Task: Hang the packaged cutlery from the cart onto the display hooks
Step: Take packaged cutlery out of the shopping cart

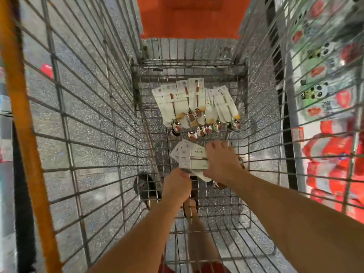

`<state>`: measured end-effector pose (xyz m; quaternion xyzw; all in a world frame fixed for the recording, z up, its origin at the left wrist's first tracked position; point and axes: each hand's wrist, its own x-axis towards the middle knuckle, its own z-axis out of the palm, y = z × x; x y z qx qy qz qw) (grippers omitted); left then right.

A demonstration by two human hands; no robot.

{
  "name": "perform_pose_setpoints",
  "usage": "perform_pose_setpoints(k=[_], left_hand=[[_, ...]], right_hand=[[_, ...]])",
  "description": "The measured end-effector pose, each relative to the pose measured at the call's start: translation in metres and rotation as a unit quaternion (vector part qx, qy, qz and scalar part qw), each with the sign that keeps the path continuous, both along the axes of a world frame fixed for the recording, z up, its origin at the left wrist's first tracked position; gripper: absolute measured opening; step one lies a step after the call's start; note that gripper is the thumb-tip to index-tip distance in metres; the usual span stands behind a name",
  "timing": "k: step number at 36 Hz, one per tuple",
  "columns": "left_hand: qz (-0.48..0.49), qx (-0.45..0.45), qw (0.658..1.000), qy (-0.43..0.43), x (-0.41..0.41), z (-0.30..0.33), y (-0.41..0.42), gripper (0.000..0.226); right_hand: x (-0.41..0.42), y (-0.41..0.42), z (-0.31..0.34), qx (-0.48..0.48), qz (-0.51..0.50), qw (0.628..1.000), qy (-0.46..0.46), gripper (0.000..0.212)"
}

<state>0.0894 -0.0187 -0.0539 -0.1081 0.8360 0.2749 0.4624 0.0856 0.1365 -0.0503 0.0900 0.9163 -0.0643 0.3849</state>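
I look straight down into a wire shopping cart (94, 123). At its far end lies a fanned row of carded spoons (195, 105), white backing cards up and shiny bowls toward me. Closer in, a small stack of white cutlery cards (189, 154) sits on the cart floor. My right hand (222, 160) lies over the right end of that stack, fingers spread on it. My left hand (177, 186) is curled at the near edge of the stack and seems to pinch its lower corner; the contact is partly hidden.
An orange cart handle bar (25, 123) runs down the left side. An orange panel (189, 16) lies beyond the cart's far end. Shelves with red and panda-printed packaged goods (325, 91) stand on the right. Speckled grey floor shows through the wires.
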Motion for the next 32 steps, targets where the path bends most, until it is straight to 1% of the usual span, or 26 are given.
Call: perform_pose_setpoints(k=[4,7,11,14,16,19,20,21,22,24,25,26,27,30,32], left_hand=[[0.006,-0.003,1.0,0.004,-0.001,0.003,-0.001,0.029],[0.0,-0.006,1.0,0.007,0.0,0.003,-0.003,0.029],[-0.003,-0.004,1.0,0.006,-0.002,0.011,-0.004,0.024],[0.018,0.017,1.0,0.005,-0.008,0.028,-0.004,0.021],[0.064,0.063,0.996,-0.005,-0.011,0.042,-0.003,0.027],[0.133,0.138,0.981,-0.013,-0.019,0.058,0.001,0.055],[0.156,0.16,0.974,-0.025,-0.023,0.065,0.003,0.061],[0.177,0.182,0.966,-0.04,-0.03,0.076,0.005,0.062],[0.189,0.21,0.958,-0.056,-0.037,0.092,0.007,0.059],[0.168,0.256,0.948,-0.085,-0.046,0.113,0.009,0.046],[0.16,0.273,0.944,-0.096,-0.05,0.123,0.01,0.039],[0.167,0.286,0.937,-0.112,-0.054,0.135,0.011,0.032],[0.186,0.302,0.926,-0.131,-0.061,0.149,0.012,0.029],[0.244,0.35,0.89,-0.162,-0.075,0.179,0.013,0.048],[0.262,0.369,0.877,-0.162,-0.083,0.197,0.011,0.052]], right_hand=[[-0.005,-0.002,0.004,-0.005,-0.02,1.0,-0.011,0.088],[-0.007,-0.003,0.008,-0.005,-0.011,1.0,-0.018,0.09],[-0.004,-0.002,0.018,-0.019,-0.021,1.0,-0.014,0.087],[-0.007,-0.004,0.032,-0.042,-0.063,0.997,-0.005,0.078],[-0.009,-0.004,0.042,-0.079,-0.119,0.99,0.005,0.069],[-0.014,-0.002,0.059,-0.157,-0.232,0.96,-0.007,0.057],[-0.018,-0.002,0.066,-0.179,-0.264,0.948,-0.018,0.051],[-0.022,-0.002,0.075,-0.198,-0.289,0.936,-0.026,0.048],[-0.027,-0.003,0.084,-0.214,-0.307,0.927,-0.032,0.047],[-0.037,-0.005,0.105,-0.243,-0.327,0.912,-0.033,0.043],[-0.042,-0.006,0.116,-0.252,-0.326,0.91,-0.035,0.038],[-0.045,-0.008,0.126,-0.258,-0.32,0.911,-0.041,0.034],[-0.048,-0.008,0.137,-0.265,-0.314,0.911,-0.046,0.032],[-0.057,-0.01,0.168,-0.313,-0.319,0.892,-0.058,0.028],[-0.064,-0.01,0.194,-0.342,-0.317,0.882,-0.06,0.019]])
